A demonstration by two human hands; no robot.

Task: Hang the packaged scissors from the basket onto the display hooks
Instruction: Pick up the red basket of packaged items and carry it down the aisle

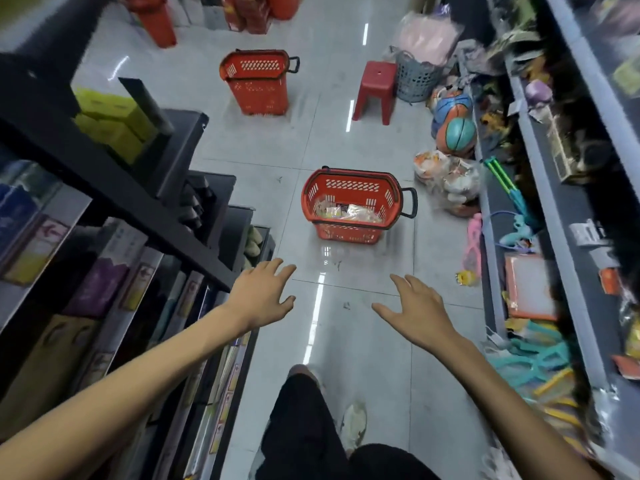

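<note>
A red shopping basket (pixel 379 187) stands on the grey tiled floor of the aisle ahead of me. Clear packages (pixel 346 212) with yellow and white contents lie in its bottom; I cannot make out scissors in them. My left hand (pixel 261 292) and my right hand (pixel 414 308) are both stretched forward over the floor, short of the basket, fingers spread and holding nothing. No display hooks can be made out in this blurred view.
A second red basket (pixel 258 81) stands farther down the aisle, with a red stool (pixel 375 90) and a grey mesh bin (pixel 414 77) to its right. Black shelves of boxed goods (pixel 104 258) line the left. Grey shelves with toys (pixel 533 282) and balls (pixel 455 133) line the right.
</note>
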